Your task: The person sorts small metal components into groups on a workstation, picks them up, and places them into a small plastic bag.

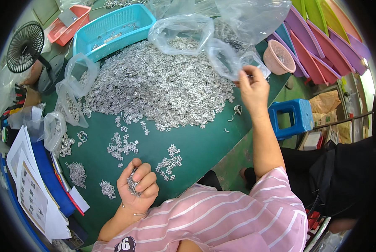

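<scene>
Clump of metal pieces (132, 183) in left hand (146, 185) points lengthwise toward pile (162, 86).

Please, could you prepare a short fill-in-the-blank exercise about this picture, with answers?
1. The hand closed around a handful of metal pieces is the person's ____ one.
2. The right hand is close to a clear plastic ____.
3. The table under the large heap is ____.
4. The black device with a round grille is a ____.

Missing words: left; bag; green; fan.
</scene>
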`<action>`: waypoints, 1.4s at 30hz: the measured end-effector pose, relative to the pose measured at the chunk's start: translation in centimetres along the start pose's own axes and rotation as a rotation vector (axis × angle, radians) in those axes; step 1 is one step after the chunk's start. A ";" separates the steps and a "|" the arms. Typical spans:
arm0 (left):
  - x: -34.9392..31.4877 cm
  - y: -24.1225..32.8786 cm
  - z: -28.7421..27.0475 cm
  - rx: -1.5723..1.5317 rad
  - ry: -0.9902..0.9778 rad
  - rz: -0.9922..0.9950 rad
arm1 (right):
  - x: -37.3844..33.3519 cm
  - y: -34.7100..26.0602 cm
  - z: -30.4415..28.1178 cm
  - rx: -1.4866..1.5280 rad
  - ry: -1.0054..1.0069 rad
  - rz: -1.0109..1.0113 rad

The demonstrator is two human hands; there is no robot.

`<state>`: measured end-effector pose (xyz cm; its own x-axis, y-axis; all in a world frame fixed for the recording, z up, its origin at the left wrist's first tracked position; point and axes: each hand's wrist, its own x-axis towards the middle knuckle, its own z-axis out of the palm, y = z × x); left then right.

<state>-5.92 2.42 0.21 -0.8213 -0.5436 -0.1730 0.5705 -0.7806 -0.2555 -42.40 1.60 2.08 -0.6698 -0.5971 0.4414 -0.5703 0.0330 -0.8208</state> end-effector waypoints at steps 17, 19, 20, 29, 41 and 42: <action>0.0 -0.4 -0.1 0.010 -0.005 -0.006 | 4.6 4.2 -7.2 -0.575 -0.031 -0.317; 0.0 -0.5 0.0 0.019 -0.005 -0.011 | 4.7 2.8 -7.9 -0.532 0.036 -0.344; -0.1 -0.6 0.1 0.031 -0.008 -0.007 | 4.4 1.6 -7.9 -0.477 0.071 -0.381; 0.0 -0.7 -0.1 0.060 -0.008 -0.038 | -1.3 -7.3 -9.3 -0.205 0.164 -0.545; 0.2 -0.6 -0.3 0.100 -0.025 -0.069 | -10.2 -7.5 -4.2 -0.105 -0.585 -0.712; 0.1 -0.5 -0.3 0.099 -0.023 -0.065 | -10.4 -7.3 -4.5 -0.141 -0.621 -0.745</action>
<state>-6.36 2.87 0.00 -0.8569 -0.4969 -0.1372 0.5146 -0.8404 -0.1702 -33.47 11.20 5.10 0.2312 -0.8182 0.5263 -0.8245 -0.4520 -0.3404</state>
